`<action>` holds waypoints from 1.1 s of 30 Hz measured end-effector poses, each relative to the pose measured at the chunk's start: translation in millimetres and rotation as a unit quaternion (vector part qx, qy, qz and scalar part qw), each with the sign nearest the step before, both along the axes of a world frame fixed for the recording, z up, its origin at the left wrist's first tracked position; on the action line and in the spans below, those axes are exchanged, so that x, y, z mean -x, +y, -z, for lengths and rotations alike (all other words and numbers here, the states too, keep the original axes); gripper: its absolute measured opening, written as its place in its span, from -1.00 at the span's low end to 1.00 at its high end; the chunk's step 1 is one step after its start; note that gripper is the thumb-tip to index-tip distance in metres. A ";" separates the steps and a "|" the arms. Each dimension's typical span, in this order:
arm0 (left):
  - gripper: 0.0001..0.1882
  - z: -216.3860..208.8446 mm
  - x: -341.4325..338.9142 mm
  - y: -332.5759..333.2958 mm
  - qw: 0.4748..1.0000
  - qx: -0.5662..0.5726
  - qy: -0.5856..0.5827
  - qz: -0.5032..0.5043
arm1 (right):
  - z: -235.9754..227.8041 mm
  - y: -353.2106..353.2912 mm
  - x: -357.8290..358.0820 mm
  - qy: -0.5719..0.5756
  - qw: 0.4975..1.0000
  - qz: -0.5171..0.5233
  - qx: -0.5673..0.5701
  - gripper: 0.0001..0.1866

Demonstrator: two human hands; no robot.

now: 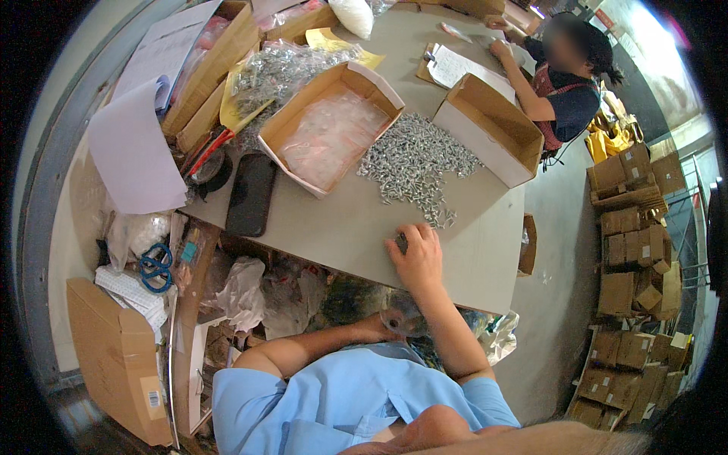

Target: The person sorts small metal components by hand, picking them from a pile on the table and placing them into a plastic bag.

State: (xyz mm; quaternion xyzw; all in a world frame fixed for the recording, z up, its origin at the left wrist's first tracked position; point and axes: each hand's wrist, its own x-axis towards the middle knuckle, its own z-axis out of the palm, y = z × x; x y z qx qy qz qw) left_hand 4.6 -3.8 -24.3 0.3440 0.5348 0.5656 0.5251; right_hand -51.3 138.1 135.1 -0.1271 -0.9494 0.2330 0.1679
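Observation:
A heap of small silvery screws [425, 159] is spread over the grey tabletop. At its near edge is my right hand [421, 262], thumb and fingers curled round a few grey metal bits that look like screws from the heap. Below the table's front edge, close to my body, my left hand [373, 327] grips a clear plastic bag [406, 315]; its fingers are partly hidden. Beyond the heap to the left stands an open carton [274, 144] with clear plastic bags [334, 136] inside. On the right is another open white carton [485, 140], tilted toward the screws.
A black phone [251, 195] lies left of the near carton. Bagged metal parts [284, 72] and papers [129, 155] crowd the left side. Across the table a person [565, 91] works beside a clipboard [466, 72]. Stacked cardboard boxes [633, 243] line the right side.

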 end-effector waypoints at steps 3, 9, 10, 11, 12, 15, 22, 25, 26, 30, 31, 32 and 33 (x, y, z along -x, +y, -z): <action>-0.62 11.1 -4.2 1.0 0.999 0.022 -0.038 0.002 | 0.3 -2.7 -6.1 -0.008 1.000 -0.022 -0.013 -0.79; -0.62 13.8 -4.9 2.8 1.000 0.024 0.010 0.011 | -30.4 13.0 -52.1 -0.177 0.969 -0.141 0.101 -0.83; -0.62 7.3 -4.5 3.4 1.000 0.024 0.000 0.003 | -35.5 19.2 -56.7 -0.210 0.954 -0.168 0.136 -0.84; -0.62 -1.6 -4.7 2.6 1.000 0.024 -0.010 -0.007 | -39.0 24.1 -57.2 -0.223 0.946 -0.141 0.188 -0.87; -0.63 -6.5 -5.0 2.0 0.999 0.025 -0.021 -0.017 | -38.3 30.5 -53.8 -0.215 0.956 -0.090 0.180 -0.87; -0.63 -1.0 -2.5 0.2 0.998 -0.039 0.043 -0.017 | -29.1 49.8 -35.5 -0.133 0.983 0.028 0.125 -0.83; -0.67 -0.6 -1.9 -1.3 0.995 -0.026 0.097 -0.027 | -8.9 62.9 -10.1 0.004 1.000 -0.028 -0.002 -0.66; -0.67 3.4 -4.8 -2.4 0.994 -0.051 0.086 -0.045 | -9.5 62.2 -19.4 -0.025 0.997 -0.069 0.019 -0.65; -0.67 2.2 -4.5 -3.3 0.994 -0.044 0.095 -0.042 | -9.9 61.7 -25.9 -0.039 0.995 -0.082 0.029 -0.64; -0.65 5.3 -6.3 -3.4 0.995 -0.010 0.092 -0.024 | -13.2 57.7 -46.3 -0.062 0.992 -0.045 0.103 -0.60; -0.65 5.2 -7.0 -3.1 0.994 -0.011 0.107 -0.035 | -15.6 56.3 -48.5 -0.048 0.993 -0.031 0.101 -0.59; -0.65 5.2 -7.9 -3.2 0.991 -0.013 0.121 -0.046 | -16.4 55.0 -50.3 -0.034 0.994 -0.018 0.100 -0.59; -0.65 5.1 -8.8 -3.3 0.989 -0.015 0.135 -0.058 | -15.7 54.0 -52.0 -0.037 0.994 -0.011 0.105 -0.58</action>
